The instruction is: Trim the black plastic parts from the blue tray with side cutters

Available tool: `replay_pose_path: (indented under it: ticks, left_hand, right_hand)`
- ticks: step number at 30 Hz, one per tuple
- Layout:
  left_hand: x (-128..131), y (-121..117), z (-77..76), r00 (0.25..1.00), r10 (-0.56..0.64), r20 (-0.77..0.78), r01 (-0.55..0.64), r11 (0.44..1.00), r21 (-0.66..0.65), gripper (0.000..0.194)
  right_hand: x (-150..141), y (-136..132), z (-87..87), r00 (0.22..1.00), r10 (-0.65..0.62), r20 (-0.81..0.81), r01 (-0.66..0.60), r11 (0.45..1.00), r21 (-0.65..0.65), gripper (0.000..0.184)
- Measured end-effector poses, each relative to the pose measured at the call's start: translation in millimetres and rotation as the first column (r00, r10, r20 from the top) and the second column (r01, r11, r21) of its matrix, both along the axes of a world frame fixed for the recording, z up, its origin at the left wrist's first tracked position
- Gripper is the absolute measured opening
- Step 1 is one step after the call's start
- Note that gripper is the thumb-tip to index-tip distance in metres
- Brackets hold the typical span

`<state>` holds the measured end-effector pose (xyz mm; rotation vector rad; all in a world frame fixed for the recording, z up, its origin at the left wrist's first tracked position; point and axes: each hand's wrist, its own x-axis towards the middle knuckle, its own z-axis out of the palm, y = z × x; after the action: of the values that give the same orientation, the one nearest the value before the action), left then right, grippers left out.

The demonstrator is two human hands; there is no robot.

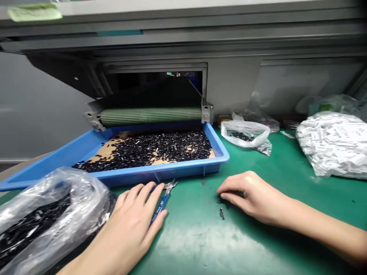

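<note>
My left hand [137,219] lies palm down over a pair of blue-handled nippers [162,204]. Its fingers are stretched out and the thumb is apart from the handles; the nippers' short metal jaws point away from me. On the green mat, my right hand [250,196] is closed, thumb and fingertips together at a few small black plastic pieces [226,202]. The fingertips partly hide these pieces. Just below them, one narrow black piece [221,214] lies by itself, touched by neither hand.
A blue tray [219,154] of many small black parts stands below a conveyor's green roller [150,115]. An open plastic bag [83,194] of black parts is at left. Farther right are a small clear bag [258,131] and a bag of white pieces [334,143]. A shelf [183,23] overhangs.
</note>
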<state>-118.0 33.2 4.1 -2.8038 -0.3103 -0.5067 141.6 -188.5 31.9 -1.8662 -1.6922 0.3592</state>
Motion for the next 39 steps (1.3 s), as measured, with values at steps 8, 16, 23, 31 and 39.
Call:
replay_pose_path:
  ticks: [8, 16, 23, 31, 39]
  left_hand:
    - [36, -15, 20.9, 0.959, -0.251, -0.129, 0.223, 0.955, -0.197, 0.039]
    - [70, -23, 6.9, 0.957, -0.286, 0.049, 0.29, 0.931, -0.223, 0.031]
    - [48, -3, -8.6, 0.963, -0.266, 0.039, 0.267, 0.93, -0.251, 0.04]
    - [42, -25, -4.1, 0.907, -0.417, 0.052, 0.42, 0.905, -0.071, 0.038]
    - [47, -45, 6.2, 0.901, -0.43, 0.048, 0.433, 0.9, -0.059, 0.032]
  right_hand:
    - [34, -22, 0.0, 0.98, -0.072, -0.187, 0.08, 0.996, 0.032, 0.026]
    - [39, -24, 9.5, 0.998, -0.012, -0.069, 0.005, 0.995, -0.1, 0.013]
    - [36, -34, 21.9, 0.994, 0.068, -0.085, -0.089, 0.962, -0.26, 0.01]
    - [-4, -33, 10.9, 0.99, 0.123, 0.069, -0.103, 0.965, -0.24, 0.016]
    - [-16, -35, -3.8, 0.917, 0.207, 0.341, -0.169, 0.976, -0.137, 0.022]
